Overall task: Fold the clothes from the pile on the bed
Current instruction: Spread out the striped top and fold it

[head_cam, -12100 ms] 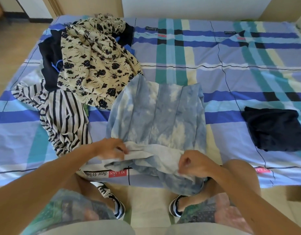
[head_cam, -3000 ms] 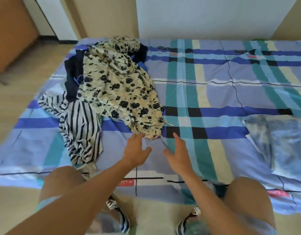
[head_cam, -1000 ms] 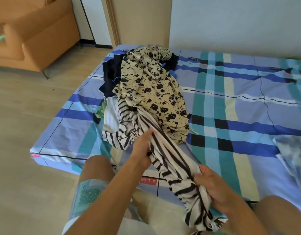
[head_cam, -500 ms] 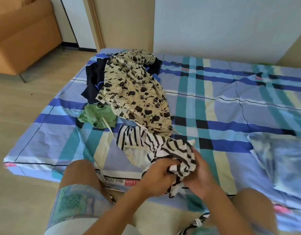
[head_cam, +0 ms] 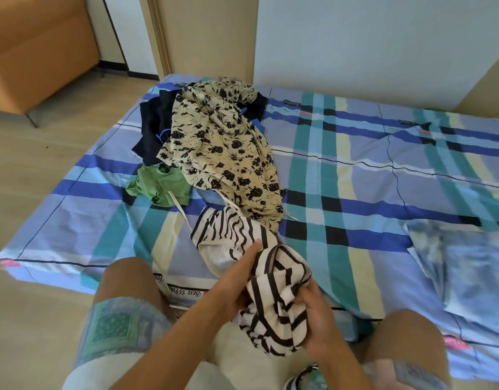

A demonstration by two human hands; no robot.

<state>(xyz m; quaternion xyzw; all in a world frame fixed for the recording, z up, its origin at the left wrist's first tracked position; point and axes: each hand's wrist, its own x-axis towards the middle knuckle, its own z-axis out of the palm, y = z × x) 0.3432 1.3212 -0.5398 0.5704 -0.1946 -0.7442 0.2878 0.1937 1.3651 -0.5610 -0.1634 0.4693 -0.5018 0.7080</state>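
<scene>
Striped top (head_cam: pixel 273 302) is the item in hand. It's bunched at the near edge of the bed (head_cam: pixel 355 192) between both hands, and its far end trails back over the sheet to touch the near hem of the floral dress (head_cam: pixel 220 147).

Left hand (head_cam: pixel 228 288) holds the bunch from the left. One digit lies straight up along the cloth, the rest sit behind it. Right hand (head_cam: pixel 318 325) grips from the right and below, fingers (head_cam: pixel 306 295) curled into the folds.

Step, my read: top is pulled out of the pile but not spread, no fold made yet. One blue tie-dye piece (head_cam: pixel 467 277) lies folded flat at the right of the bed, so it's early in the job. Left in the pile, far left: floral dress on top, dark garment (head_cam: pixel 152 122) under it, green one (head_cam: pixel 161 184) at its near-left edge.

Next move calls for:
- finding the shoulders or hem
- shaking it open
- laying it flat on the bare sheet between the pile and the folded piece

Risk: the trailing end could drag the floral dress along. A pale cord (head_cam: pixel 181 209) lies just beside it too.

Can't make out:
- which end of the top is which, or whether it's inside out
- what the left hand's hidden fingers are doing
- how many items sit under the floral dress
- which garment the cord belongs to

Folded piece is cut off at the right edge of view.
</scene>
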